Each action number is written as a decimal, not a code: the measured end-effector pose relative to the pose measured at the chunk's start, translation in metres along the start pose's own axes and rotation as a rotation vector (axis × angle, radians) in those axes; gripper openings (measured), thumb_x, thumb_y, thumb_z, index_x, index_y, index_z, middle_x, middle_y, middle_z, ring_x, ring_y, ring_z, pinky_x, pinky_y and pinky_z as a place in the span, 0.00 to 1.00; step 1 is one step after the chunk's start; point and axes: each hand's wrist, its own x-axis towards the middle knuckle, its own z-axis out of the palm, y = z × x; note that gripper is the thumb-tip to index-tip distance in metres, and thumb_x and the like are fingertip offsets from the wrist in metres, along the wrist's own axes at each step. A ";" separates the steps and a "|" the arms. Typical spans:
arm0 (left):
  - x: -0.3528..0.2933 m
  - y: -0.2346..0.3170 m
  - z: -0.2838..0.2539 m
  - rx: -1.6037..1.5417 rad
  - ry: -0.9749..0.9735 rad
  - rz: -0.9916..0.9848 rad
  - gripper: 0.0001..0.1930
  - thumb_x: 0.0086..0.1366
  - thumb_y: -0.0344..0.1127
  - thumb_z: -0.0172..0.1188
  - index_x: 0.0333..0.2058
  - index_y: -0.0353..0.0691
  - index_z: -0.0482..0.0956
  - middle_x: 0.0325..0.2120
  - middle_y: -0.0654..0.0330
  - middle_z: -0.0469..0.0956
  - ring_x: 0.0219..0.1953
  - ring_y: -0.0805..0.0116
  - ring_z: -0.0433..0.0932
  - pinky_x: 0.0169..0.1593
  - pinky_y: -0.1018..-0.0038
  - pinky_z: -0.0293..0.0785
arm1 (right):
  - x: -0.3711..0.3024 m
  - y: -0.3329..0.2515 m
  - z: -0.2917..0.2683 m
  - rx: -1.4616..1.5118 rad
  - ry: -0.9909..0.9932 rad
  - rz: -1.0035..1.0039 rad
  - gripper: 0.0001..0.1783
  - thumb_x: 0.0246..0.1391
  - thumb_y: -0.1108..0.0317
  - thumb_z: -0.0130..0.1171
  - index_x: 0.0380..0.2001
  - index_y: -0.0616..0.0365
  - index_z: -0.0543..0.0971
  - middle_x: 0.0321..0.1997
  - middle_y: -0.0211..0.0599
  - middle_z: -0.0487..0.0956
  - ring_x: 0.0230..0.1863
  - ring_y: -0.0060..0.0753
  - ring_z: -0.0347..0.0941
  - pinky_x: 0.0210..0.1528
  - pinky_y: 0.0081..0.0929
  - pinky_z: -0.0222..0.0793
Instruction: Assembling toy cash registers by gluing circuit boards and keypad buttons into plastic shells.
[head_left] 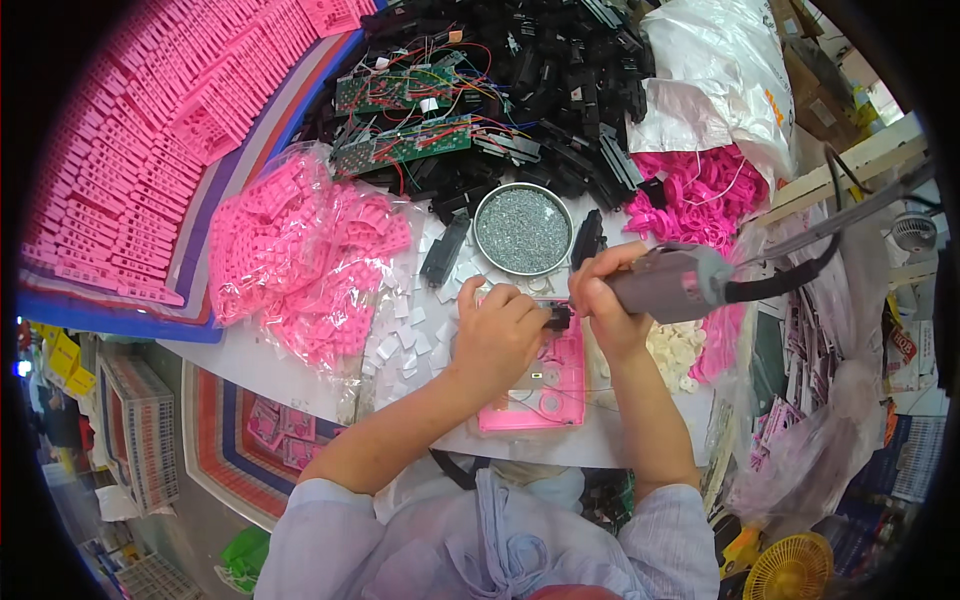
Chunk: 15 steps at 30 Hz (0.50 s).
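Note:
A pink plastic housing point(545, 405) lies on the table in front of me, its inside facing up, with a small round part and thin wires in it. Over its far end, my left hand point(503, 335) is closed with its fingertips on a small black plastic part point(558, 318). My right hand point(612, 305) is wrapped round a grey electric screwdriver point(668, 285), whose black cable runs off to the right. The screwdriver's tip is hidden behind my fingers. Just beyond my hands stands a round tin of small silvery screws point(523, 230).
Bags of pink parts point(300, 250) lie at left, beside small white squares point(400, 345). Green circuit boards point(400, 145) with wires and a heap of black parts point(540, 80) fill the back. A white sack point(715, 80) spills magenta pieces; cream discs point(675, 350) sit at right.

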 end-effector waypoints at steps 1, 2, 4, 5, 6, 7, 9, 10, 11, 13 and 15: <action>0.000 0.000 0.000 -0.006 0.002 -0.003 0.13 0.53 0.39 0.71 0.38 0.50 0.82 0.36 0.72 0.79 0.45 0.69 0.75 0.62 0.48 0.51 | -0.001 0.006 -0.003 -0.100 0.005 -0.016 0.13 0.56 0.77 0.58 0.40 0.56 0.66 0.25 0.33 0.70 0.21 0.23 0.65 0.24 0.26 0.64; -0.001 0.000 0.000 -0.013 0.004 -0.005 0.13 0.53 0.39 0.70 0.37 0.50 0.82 0.36 0.72 0.79 0.45 0.69 0.75 0.62 0.48 0.52 | -0.003 0.012 -0.005 -0.201 0.010 -0.032 0.13 0.55 0.76 0.59 0.39 0.55 0.65 0.23 0.33 0.68 0.19 0.24 0.62 0.22 0.27 0.62; -0.001 -0.001 0.001 -0.017 0.003 0.001 0.12 0.53 0.39 0.70 0.37 0.49 0.82 0.36 0.72 0.79 0.45 0.69 0.76 0.62 0.49 0.53 | -0.007 0.017 -0.006 -0.118 -0.007 0.032 0.10 0.54 0.79 0.61 0.35 0.57 0.71 0.27 0.31 0.73 0.26 0.23 0.68 0.29 0.24 0.66; -0.001 -0.001 0.003 -0.015 -0.001 0.009 0.12 0.53 0.40 0.70 0.37 0.49 0.82 0.36 0.72 0.79 0.45 0.68 0.76 0.61 0.49 0.53 | -0.008 0.021 -0.008 -0.161 -0.038 0.013 0.10 0.54 0.80 0.60 0.35 0.57 0.71 0.28 0.31 0.73 0.27 0.23 0.69 0.29 0.24 0.66; -0.001 -0.002 0.003 -0.014 -0.006 0.019 0.12 0.53 0.40 0.70 0.37 0.49 0.82 0.36 0.72 0.79 0.45 0.68 0.76 0.61 0.49 0.54 | -0.010 0.025 -0.010 -0.207 -0.066 -0.007 0.10 0.54 0.80 0.60 0.35 0.57 0.71 0.28 0.30 0.74 0.27 0.22 0.69 0.29 0.24 0.66; 0.002 0.000 0.001 -0.011 -0.050 0.004 0.13 0.53 0.40 0.70 0.38 0.48 0.82 0.37 0.70 0.79 0.45 0.67 0.76 0.60 0.50 0.55 | -0.009 0.026 -0.011 -0.342 -0.115 -0.076 0.11 0.54 0.80 0.59 0.36 0.56 0.68 0.28 0.31 0.73 0.25 0.22 0.67 0.26 0.24 0.65; 0.009 0.002 -0.004 -0.008 -0.142 -0.018 0.16 0.52 0.41 0.70 0.39 0.47 0.81 0.38 0.68 0.79 0.46 0.65 0.76 0.60 0.51 0.56 | -0.004 0.021 -0.017 -0.413 -0.173 -0.059 0.12 0.54 0.79 0.60 0.36 0.56 0.68 0.27 0.31 0.73 0.24 0.22 0.68 0.24 0.22 0.64; 0.011 0.000 -0.007 -0.031 -0.123 -0.023 0.17 0.52 0.41 0.70 0.41 0.46 0.81 0.39 0.66 0.79 0.47 0.63 0.76 0.59 0.51 0.56 | 0.002 0.018 -0.015 -0.440 -0.212 -0.053 0.12 0.53 0.79 0.60 0.36 0.56 0.68 0.26 0.31 0.73 0.23 0.22 0.68 0.24 0.22 0.64; 0.013 0.000 -0.008 -0.061 -0.107 -0.020 0.19 0.52 0.41 0.71 0.42 0.45 0.80 0.40 0.64 0.79 0.47 0.61 0.76 0.59 0.52 0.56 | 0.009 0.007 -0.013 -0.378 -0.219 0.059 0.11 0.53 0.78 0.60 0.35 0.57 0.68 0.26 0.32 0.73 0.23 0.22 0.68 0.23 0.21 0.64; 0.015 -0.004 -0.008 -0.119 -0.147 0.001 0.24 0.51 0.41 0.71 0.46 0.42 0.77 0.45 0.55 0.77 0.49 0.55 0.76 0.60 0.50 0.56 | 0.024 -0.003 -0.015 -0.108 -0.222 0.230 0.11 0.51 0.76 0.63 0.34 0.58 0.70 0.25 0.34 0.74 0.21 0.22 0.69 0.22 0.22 0.65; 0.015 -0.011 -0.001 -0.120 -0.193 0.045 0.23 0.51 0.37 0.70 0.46 0.41 0.76 0.46 0.53 0.76 0.49 0.52 0.76 0.59 0.50 0.60 | 0.038 -0.011 -0.021 0.065 -0.244 0.215 0.17 0.53 0.73 0.63 0.46 0.60 0.73 0.33 0.36 0.77 0.34 0.26 0.75 0.34 0.24 0.70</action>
